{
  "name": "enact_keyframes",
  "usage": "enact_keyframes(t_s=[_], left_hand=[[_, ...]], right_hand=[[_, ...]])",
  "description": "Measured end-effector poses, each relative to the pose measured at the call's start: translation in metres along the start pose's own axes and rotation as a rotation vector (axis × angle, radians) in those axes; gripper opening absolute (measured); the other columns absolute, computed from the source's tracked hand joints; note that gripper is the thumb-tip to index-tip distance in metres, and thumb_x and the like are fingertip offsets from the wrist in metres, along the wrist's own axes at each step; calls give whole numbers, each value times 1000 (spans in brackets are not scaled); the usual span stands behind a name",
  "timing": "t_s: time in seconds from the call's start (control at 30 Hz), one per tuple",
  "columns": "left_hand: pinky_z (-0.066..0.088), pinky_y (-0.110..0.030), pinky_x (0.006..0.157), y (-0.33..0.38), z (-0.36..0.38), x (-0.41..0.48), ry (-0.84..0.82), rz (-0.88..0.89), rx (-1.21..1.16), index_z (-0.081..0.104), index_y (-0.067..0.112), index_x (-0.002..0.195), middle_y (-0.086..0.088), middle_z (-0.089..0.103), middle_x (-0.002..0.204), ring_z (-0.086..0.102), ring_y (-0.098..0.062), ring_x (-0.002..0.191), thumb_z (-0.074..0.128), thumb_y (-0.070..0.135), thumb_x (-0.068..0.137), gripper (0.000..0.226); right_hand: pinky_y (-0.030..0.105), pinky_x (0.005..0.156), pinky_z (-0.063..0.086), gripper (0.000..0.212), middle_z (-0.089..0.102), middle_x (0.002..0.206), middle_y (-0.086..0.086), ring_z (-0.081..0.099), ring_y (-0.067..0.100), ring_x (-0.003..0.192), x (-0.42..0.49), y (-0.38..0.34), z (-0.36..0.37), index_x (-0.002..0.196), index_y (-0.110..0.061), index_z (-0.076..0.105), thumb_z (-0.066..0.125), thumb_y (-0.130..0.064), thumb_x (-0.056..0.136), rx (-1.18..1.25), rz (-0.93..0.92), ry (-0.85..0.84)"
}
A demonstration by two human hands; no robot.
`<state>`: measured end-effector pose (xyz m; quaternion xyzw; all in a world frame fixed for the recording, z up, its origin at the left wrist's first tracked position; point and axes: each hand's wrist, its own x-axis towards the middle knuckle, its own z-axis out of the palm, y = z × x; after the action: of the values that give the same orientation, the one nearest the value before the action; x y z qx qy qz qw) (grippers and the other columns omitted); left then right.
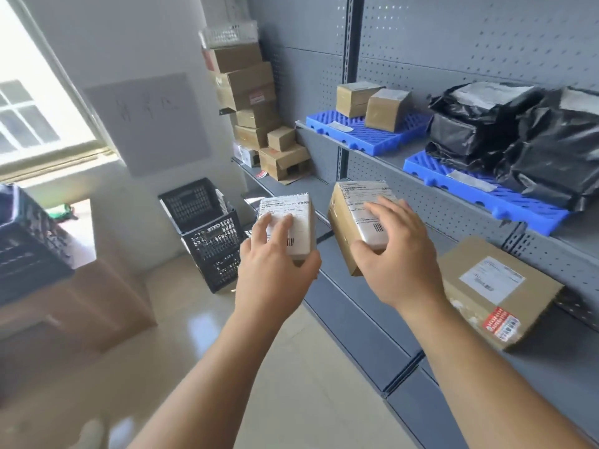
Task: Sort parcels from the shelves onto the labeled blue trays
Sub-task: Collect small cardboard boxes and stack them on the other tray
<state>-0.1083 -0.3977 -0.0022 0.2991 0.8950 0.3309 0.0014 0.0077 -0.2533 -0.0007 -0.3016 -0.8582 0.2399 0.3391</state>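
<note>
Two small parcels lifted, one per hand, not yet on a tray.

I had the left hand [275,264] gripping the left parcel [293,210], fingers [285,225] across its label and thumb low on the near side. The right hand [398,254] gripped the right parcel [346,228] the same way, tilted. Both parcels were in the air just in front of the lower shelf [534,377]. My call: read each label first, then place one at a time, level. The big carton [496,293] sat just right of the right hand, so room was tight there. Leftward the floor [259,367] looked open as far as the black crates [210,234]. On the upper shelf [405,153], black bags [518,140] filled most of the near blue tray [505,196]. The far blue tray [366,134] held two small cartons [372,103] with bare front room, likely the easier landing. Both trays sat near the shelf lip, so I'd set parcels well in.
</note>
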Motion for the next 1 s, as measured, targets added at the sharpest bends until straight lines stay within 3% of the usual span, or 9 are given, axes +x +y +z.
enact_keyframes(t_s=[0.33,0.53,0.73,1.0], left_hand=[[32,-40,115,-60,-27,72,69,-124,11,35,42,151,9,19,165,27,-27,144,63,58,87,71],[31,-39,116,-66,-28,137,150,-191,19,36,42,152,10,19,165,25,-24,145,64,56,87,72],[32,-42,117,-65,-33,202,227,-244,51,33,43,153,11,18,165,25,-24,147,63,59,86,74],[33,-39,114,-79,-34,280,280,-247,52,35,46,151,15,20,164,25,-20,147,64,58,86,72]], right_hand=[[45,113,37,63,51,152,-4,32,20,150,72,-44,88,138,-20,61,53,-40,79,24,-129,-93],[45,114,37,67,54,150,-2,35,21,148,143,-49,134,136,-20,62,45,-47,77,97,-230,-102],[44,117,33,61,51,152,-3,31,19,151,217,-59,160,138,-22,60,54,-39,80,181,-309,-165],[40,120,30,63,50,153,-4,29,18,152,292,-66,205,139,-22,58,49,-45,81,204,-371,-156]])
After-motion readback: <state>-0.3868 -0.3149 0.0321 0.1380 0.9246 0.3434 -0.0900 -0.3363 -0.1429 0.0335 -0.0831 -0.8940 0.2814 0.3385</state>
